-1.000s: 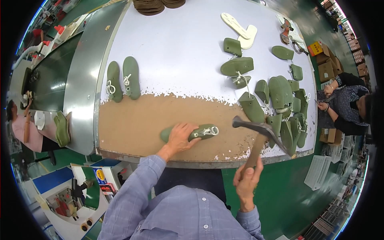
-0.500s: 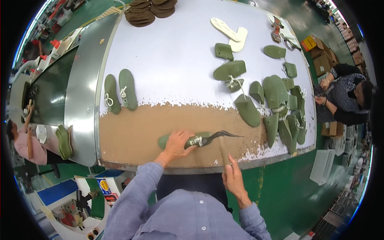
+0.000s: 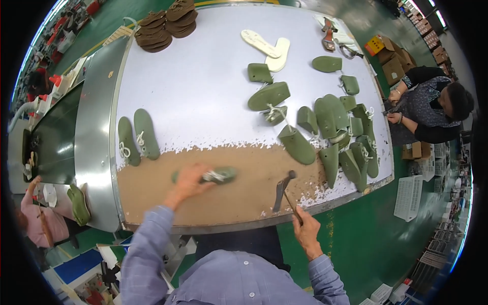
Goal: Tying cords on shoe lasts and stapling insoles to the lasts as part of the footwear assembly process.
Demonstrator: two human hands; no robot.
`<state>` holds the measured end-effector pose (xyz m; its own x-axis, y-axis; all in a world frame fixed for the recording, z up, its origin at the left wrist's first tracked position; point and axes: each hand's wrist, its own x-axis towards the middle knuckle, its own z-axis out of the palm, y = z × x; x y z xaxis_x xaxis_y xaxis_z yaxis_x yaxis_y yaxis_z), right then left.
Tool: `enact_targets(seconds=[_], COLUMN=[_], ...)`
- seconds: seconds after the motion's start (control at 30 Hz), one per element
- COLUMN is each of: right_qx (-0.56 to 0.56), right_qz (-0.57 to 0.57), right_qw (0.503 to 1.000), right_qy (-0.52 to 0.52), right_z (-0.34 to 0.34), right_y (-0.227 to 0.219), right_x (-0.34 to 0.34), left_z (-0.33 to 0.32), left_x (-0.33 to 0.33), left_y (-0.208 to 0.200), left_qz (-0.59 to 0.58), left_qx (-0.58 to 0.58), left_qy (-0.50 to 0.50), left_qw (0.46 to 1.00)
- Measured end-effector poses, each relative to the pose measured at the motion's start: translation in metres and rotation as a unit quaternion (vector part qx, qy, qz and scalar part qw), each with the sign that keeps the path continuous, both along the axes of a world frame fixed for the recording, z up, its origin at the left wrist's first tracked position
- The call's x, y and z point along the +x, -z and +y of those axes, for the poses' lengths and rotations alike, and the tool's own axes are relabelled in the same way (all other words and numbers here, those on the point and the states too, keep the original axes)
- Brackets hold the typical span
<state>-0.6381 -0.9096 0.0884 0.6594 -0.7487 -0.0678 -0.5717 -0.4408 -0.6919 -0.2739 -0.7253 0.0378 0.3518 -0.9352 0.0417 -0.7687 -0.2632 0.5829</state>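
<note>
The left hand (image 3: 192, 182), blurred, is clasped over the left half of a green shoe last (image 3: 228, 174), thumb to its near side, though the exact finger contacts cannot be told. The last lies on the brown bare strip of the bench (image 3: 147, 188), left of the frame's centre, its long axis running nearly left to right and its white-laced (image 3: 212, 177) part showing beyond the fingers. The left hand is clearly the nearer; the right hand (image 3: 307, 229), lower right of centre, is closed round the handle of a hammer (image 3: 281, 193), whose head is to the right of the last, well apart from it. Marks on the cream insoles (image 3: 260, 44) and print on a yellow box (image 3: 374, 45) are too small to read.
</note>
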Motion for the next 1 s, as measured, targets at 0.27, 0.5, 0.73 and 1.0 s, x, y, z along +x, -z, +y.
enact_targets(seconds=[0.27, 0.5, 0.73, 1.0], right_qx=[-0.148, -0.112, -0.061, -0.177], right_qz=[-0.105, -0.003, -0.016, -0.19], right_qw=[0.981, 0.973, 0.93, 0.964], right_qy=[0.066, -0.2, -0.363, 0.054], right_z=[-0.111, -0.023, -0.046, -0.017], right_y=[0.016, 0.088, 0.032, 0.008], right_x=[0.147, 0.227, 0.15, 0.178], left_z=[-0.023, -0.071, -0.047, -0.054], left_x=[0.055, -0.021, -0.088, -0.088], left_y=[-0.053, -0.072, -0.03, -0.024], left_qz=[0.053, -0.008, -0.06, -0.001], left_qx=[0.028, -0.014, 0.141, 0.149], left_qy=[-0.128, -0.076, 0.004, -0.221], left_qw=[0.99, 0.997, 0.988, 0.964])
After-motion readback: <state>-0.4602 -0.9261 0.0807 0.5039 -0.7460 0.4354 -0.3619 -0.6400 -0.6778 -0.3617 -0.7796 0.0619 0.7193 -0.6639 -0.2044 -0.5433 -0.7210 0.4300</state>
